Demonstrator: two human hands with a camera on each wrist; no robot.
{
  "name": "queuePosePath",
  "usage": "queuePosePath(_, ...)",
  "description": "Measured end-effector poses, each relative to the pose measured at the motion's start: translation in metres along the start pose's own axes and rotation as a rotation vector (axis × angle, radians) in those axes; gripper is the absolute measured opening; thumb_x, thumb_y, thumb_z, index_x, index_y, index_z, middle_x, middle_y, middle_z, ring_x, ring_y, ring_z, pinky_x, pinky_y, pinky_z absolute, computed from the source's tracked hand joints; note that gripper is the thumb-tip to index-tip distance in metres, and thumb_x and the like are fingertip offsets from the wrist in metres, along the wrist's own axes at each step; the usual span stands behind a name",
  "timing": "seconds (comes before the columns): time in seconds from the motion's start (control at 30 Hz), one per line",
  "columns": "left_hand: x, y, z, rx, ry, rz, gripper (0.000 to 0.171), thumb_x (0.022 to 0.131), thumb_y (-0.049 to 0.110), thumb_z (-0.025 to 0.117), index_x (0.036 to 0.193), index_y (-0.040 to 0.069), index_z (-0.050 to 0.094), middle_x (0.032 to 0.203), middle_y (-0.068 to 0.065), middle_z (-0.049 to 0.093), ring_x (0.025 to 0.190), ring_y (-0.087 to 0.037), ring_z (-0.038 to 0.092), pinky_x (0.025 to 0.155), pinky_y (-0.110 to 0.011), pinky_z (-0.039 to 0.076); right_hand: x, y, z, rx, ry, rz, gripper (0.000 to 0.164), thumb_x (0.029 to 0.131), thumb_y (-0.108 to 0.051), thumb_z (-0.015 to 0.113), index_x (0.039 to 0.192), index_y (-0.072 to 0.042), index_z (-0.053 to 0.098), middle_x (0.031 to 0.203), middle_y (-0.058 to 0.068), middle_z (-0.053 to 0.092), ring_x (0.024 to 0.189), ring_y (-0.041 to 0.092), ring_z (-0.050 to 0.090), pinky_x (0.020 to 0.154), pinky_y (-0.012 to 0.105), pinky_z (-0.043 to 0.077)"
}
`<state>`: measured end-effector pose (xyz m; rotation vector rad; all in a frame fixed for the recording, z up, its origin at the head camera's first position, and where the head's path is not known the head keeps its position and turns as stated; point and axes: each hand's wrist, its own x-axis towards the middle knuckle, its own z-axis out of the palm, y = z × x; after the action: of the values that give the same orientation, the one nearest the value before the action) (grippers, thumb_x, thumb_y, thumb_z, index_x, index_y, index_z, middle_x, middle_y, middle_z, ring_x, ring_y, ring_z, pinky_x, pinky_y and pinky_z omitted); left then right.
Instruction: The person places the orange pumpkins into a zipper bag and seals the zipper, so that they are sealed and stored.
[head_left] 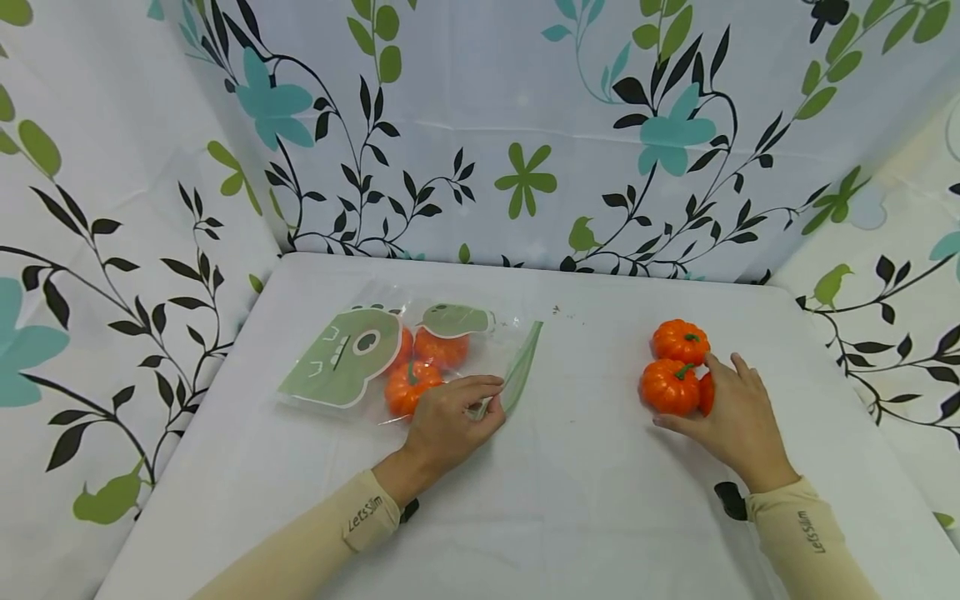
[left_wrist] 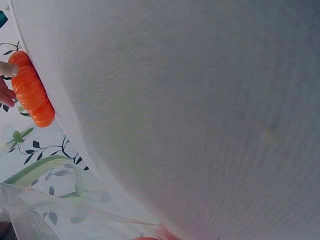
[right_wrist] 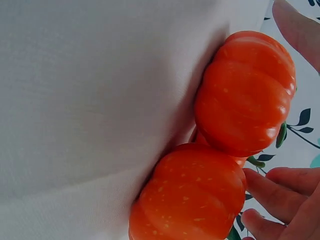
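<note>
On the left, my left hand (head_left: 453,417) pinches the open edge of a clear plastic bag (head_left: 322,367) printed with a green dinosaur face. Inside the bag lie several small orange toy pumpkins, one (head_left: 408,388) with a green stem showing. To the right, my right hand (head_left: 738,421) reaches beside a cluster of three more pumpkins, its thumb and fingers spread apart. Two of these, a far pumpkin (head_left: 678,342) and a near pumpkin (head_left: 669,388), show whole; the third pumpkin (head_left: 707,393) is partly hidden by the hand. Fingertips (right_wrist: 255,220) come right up to a pumpkin (right_wrist: 190,195) in the right wrist view.
A white cloth covers the table (head_left: 570,500). Behind it and at both sides hangs a curtain (head_left: 465,125) with leaves, birds and flowers. The bag's green top strip (head_left: 525,367) stands up from the table, between the bagged pumpkins and the loose ones.
</note>
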<state>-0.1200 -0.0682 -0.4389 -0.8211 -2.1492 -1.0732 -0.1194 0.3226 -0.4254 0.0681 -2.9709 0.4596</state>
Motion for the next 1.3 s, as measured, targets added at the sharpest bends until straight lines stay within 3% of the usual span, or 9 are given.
queuePosePath(0.33,-0.001,0.000,0.000,0.007,-0.008,-0.010,0.015,0.078,0.002,0.071,0.090,-0.001,0.079,0.096,-0.006,0.077,0.072,-0.013,0.073,0.066,-0.021,0.058,0.001,0.002,0.004,-0.064,0.006,-0.001,0.118,0.066,-0.071,0.080,0.139,0.014,0.046,0.131,0.039,0.053,0.134,0.058,0.030,0.115,0.070,0.009)
queuePosePath(0.9,-0.001,0.001,-0.002,0.001,-0.013,-0.018,0.016,0.078,0.002,0.071,0.092,-0.001,0.079,0.096,-0.006,0.077,0.077,-0.014,0.074,0.068,-0.021,0.057,0.000,-0.001,0.010,-0.079,0.062,-0.023,0.096,0.070,-0.051,0.088,0.132,0.013,0.054,0.121,0.038,0.060,0.132,0.057,0.034,0.115,0.070,0.006)
queuePosePath(1.3,-0.001,0.001,-0.002,0.002,-0.018,-0.022,0.015,0.079,0.002,0.071,0.091,-0.002,0.079,0.097,-0.006,0.077,0.078,-0.014,0.074,0.069,-0.021,0.058,-0.003,-0.005,0.010,-0.052,0.083,-0.053,0.094,0.071,-0.049,0.088,0.133,0.012,0.054,0.121,0.036,0.061,0.133,0.053,0.035,0.116,0.067,0.004)
